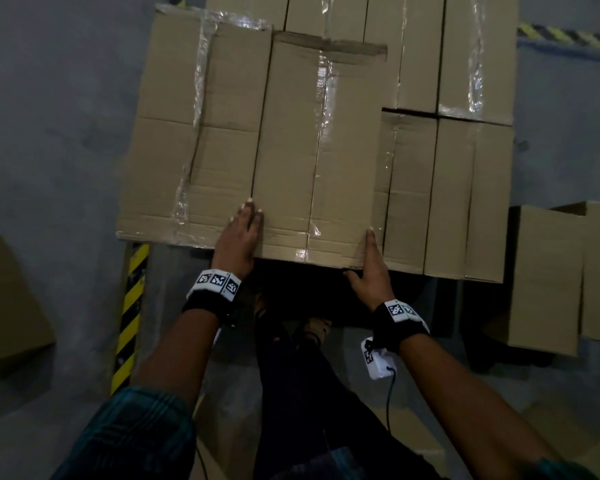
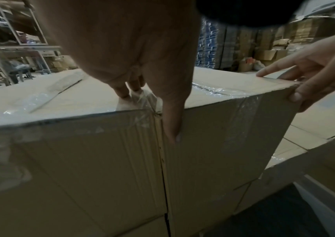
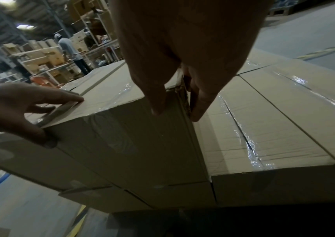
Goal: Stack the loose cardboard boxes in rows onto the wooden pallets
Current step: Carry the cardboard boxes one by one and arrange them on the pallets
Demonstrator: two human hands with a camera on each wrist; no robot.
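A taped cardboard box point(image 1: 319, 150) lies on top of the stacked boxes point(image 1: 458, 195), its near end towards me. My left hand point(image 1: 243, 230) grips its near left corner, fingers on the top face and thumb point(image 2: 172, 125) down the front face. My right hand point(image 1: 369, 258) grips the near right corner, with the thumb point(image 3: 158, 102) on the front face and a finger point(image 3: 198, 110) down the right side. The left wrist view shows the same box point(image 2: 223, 136), and so does the right wrist view point(image 3: 132, 144). Whatever the stack stands on is hidden in shadow.
A loose box point(image 1: 7, 299) sits on the grey floor at the left, and others point(image 1: 548, 278) at the right. A yellow-black striped strip point(image 1: 130, 317) runs along the stack's left front. My legs stand close to the stack. Shelving and a person point(image 3: 69, 51) are far behind.
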